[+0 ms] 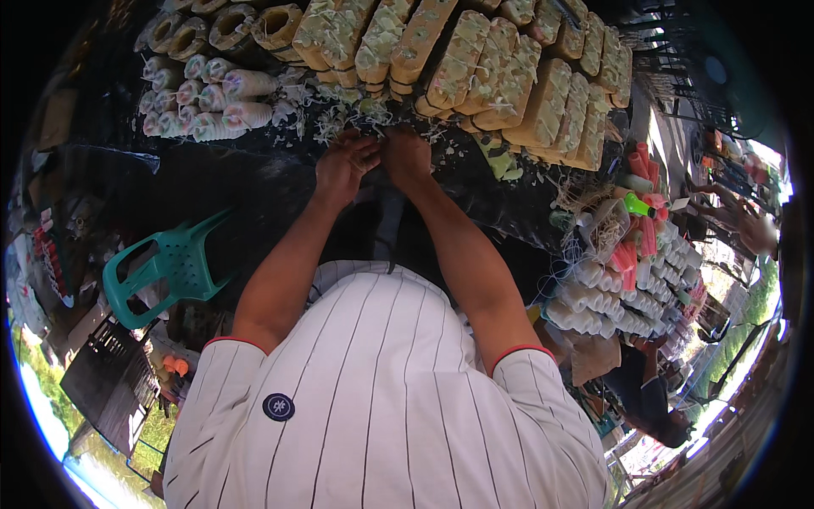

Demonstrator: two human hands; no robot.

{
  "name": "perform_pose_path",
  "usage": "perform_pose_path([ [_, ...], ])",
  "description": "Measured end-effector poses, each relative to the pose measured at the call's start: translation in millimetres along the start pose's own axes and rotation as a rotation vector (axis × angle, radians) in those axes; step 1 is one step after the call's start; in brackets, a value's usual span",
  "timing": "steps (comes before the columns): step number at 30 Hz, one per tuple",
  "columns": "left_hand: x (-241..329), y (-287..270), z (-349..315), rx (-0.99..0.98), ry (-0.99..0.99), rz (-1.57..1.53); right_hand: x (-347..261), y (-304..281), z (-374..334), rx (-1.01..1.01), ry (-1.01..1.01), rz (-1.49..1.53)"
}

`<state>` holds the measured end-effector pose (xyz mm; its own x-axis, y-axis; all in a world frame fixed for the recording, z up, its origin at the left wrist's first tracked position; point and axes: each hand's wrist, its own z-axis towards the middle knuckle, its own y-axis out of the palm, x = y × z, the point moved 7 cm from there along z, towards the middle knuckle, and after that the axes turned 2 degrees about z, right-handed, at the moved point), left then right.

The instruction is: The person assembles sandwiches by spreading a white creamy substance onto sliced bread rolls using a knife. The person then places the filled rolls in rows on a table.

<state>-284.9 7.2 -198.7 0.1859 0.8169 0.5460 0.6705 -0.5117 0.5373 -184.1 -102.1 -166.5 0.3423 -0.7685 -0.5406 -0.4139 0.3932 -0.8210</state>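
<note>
Side by side at the near edge of a dark-covered table [280, 182], both my hands work among torn paper scraps [339, 114]. My left hand [343, 170] has its fingers curled and pinched together. Close beside it, my right hand [407, 159] is closed with its back toward me. Whatever the fingers hold is too small or hidden to make out. Just beyond the hands stand tan oblong blocks [420, 47], several with pale green and brown scraps stuck on them. A yellow-green scrap [498, 159] lies to the right of my right hand.
Stacked whitish wrapped rolls [246, 114] and hollow tan tubes [231, 27] stand far left. At right are bundled clear plastic bottles [585, 297], pinkish-red rolls [627, 254] and a bright green bottle [636, 204]. A green plastic chair [182, 263] stands left; another person [649, 390] is at lower right.
</note>
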Motion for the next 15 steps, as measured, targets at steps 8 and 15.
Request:
perform_pose_path([
  [8, -0.3, 3.4, -0.5, -0.131, -0.089, -0.179, 2.9, -24.4, -13.2, 0.124, 0.065, 0.256],
  [15, -19.1, 16.1, 21.1, -0.486, -0.02, -0.363, -48.5, -63.0, -46.3, 0.241, -0.256, 0.405],
])
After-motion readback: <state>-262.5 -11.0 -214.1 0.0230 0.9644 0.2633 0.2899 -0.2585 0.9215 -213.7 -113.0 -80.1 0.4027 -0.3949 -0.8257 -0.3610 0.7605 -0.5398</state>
